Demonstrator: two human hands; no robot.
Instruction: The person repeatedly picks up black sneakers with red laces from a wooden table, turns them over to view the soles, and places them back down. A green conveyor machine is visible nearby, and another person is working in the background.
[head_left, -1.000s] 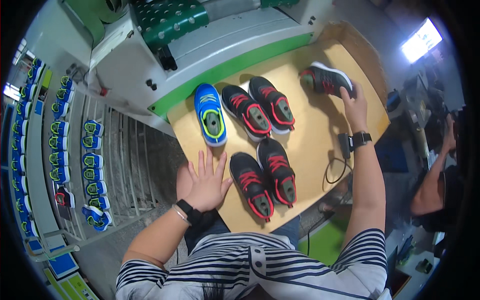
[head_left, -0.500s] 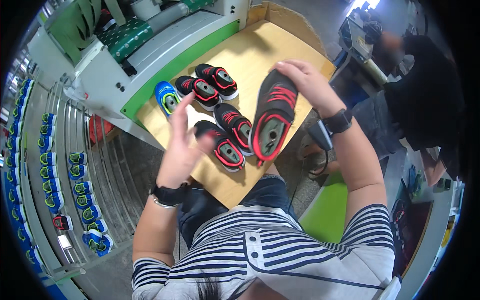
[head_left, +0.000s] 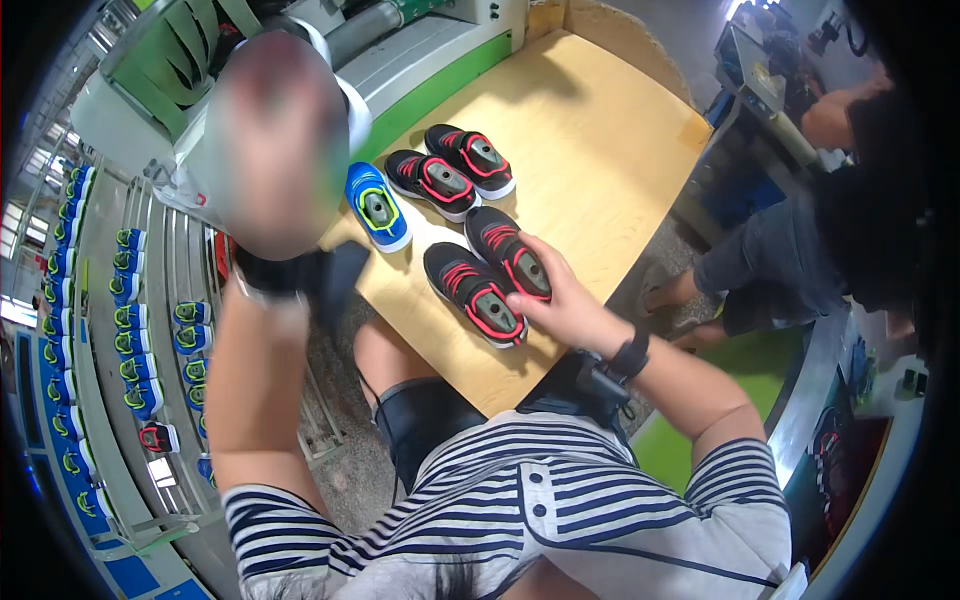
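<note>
My right hand (head_left: 575,310) has its thumb and fingers closed around the heel of a black shoe (head_left: 487,232) with red laces and red collar trim, resting on the light wooden table. Just left of it, and close against it, lies a matching shoe (head_left: 470,285). Up at the left is my left hand (head_left: 270,185), raised and heavily blurred. It holds a shoe whose white sole edge (head_left: 353,112) shows beside the blur; its fingers cannot be made out. Two more black-and-red shoes and a blue shoe (head_left: 372,200) with yellow-green trim stand farther back.
The wooden table (head_left: 590,130) borders a white and green machine (head_left: 430,85). At the left, metal racks (head_left: 160,260) carry rows of blue shoes (head_left: 130,315) and a red-and-black one (head_left: 157,437). Another person (head_left: 800,240) is at the right.
The shoe has passed from my right hand to my left, which has swung up and left toward the machine. My right hand has come down onto a shoe on the table.
</note>
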